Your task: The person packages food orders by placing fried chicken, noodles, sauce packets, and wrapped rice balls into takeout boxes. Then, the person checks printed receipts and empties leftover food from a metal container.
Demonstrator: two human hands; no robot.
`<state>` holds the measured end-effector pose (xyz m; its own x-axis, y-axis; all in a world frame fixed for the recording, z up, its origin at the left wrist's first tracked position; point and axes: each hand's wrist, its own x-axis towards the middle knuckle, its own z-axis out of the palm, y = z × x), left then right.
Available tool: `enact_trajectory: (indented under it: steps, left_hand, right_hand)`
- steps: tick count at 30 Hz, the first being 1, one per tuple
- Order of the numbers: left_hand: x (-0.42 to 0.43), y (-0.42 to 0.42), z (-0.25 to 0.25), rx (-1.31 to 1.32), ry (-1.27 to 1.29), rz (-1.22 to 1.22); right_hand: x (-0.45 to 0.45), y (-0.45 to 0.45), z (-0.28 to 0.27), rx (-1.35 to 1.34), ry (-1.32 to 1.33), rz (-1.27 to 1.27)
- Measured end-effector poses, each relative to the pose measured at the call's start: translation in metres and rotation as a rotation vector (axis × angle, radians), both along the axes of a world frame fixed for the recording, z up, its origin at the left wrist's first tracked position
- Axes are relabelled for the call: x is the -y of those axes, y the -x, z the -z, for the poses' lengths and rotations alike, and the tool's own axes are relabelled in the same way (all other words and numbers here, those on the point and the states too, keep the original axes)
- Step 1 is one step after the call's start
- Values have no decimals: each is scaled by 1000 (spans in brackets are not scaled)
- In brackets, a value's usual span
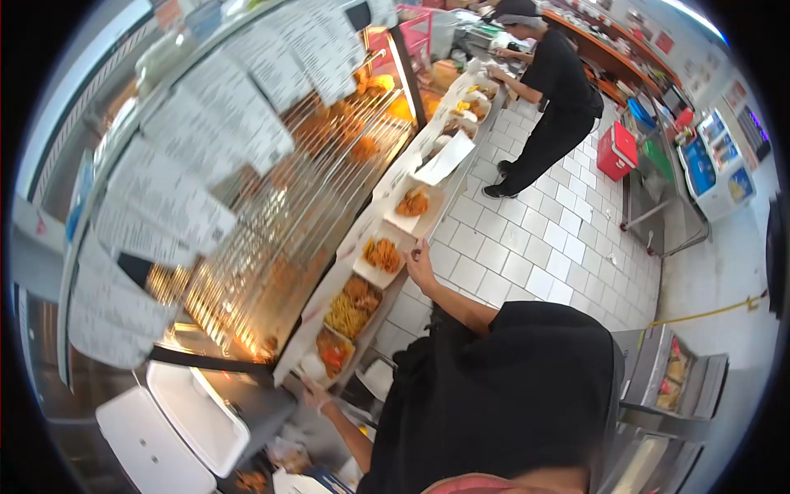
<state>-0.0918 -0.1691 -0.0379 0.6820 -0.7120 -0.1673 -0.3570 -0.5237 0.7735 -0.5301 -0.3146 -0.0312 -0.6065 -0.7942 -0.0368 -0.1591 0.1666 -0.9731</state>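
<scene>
My left hand (315,395), in a clear plastic glove, is at the near end of the counter. Its fingers look stretched out beside a food box (335,356) with orange-red food and a round white item (313,366). Further along, my right hand (420,265) has its fingers apart, close to the edge of a box of fried food (381,254). Whether it touches the box is hard to see. Between my hands lies an open box of yellow noodles and brown pieces (352,308). Past my right hand stands a box with fried chicken (413,202).
A heated display case (329,206) with wire racks runs along the counter, papers (222,115) on its glass. A co-worker in black (553,99) handles boxes at the far end. Behind are a red cooler (615,151) and a metal cart (658,216); a white lidded container (197,420) sits near my left.
</scene>
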Motion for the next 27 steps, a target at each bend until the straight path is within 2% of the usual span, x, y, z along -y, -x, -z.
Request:
enact_trajectory:
  steps: [1, 4, 5, 7, 10, 16, 20, 23, 25, 27]
  left_hand:
    - [2, 1, 1, 26, -4, -13]
    - [-1, 28, -47, 118, -124, -55]
    - [2, 34, -56, 184, -197, -97]
    - [8, 24, -38, 187, -223, -149]
    - [17, 30, -43, 192, -237, -195]
    - [26, 40, -47, 206, -255, -272]
    - [29, 39, -38, 185, -225, -306]
    - [39, 52, -52, 228, -423, -259]
    - [27, 51, -47, 374, -309, -78]
    - [20, 40, -47, 280, -219, -82]
  right_hand:
    - [10, 13, -2, 22, -2, 60]
    - [38, 58, -21, 131, 224, 229]
    - [48, 77, -24, 91, 178, 316]
    - [72, 118, -27, 18, 72, 486]
    - [107, 173, -18, 177, 208, 476]
    - [146, 237, -15, 261, 147, 275]
    - [149, 255, -31, 232, 106, 238]
    - [156, 266, -25, 233, 80, 232]
    - [161, 270, -19, 214, 64, 208]
    - [164, 269, -9, 203, 65, 164]
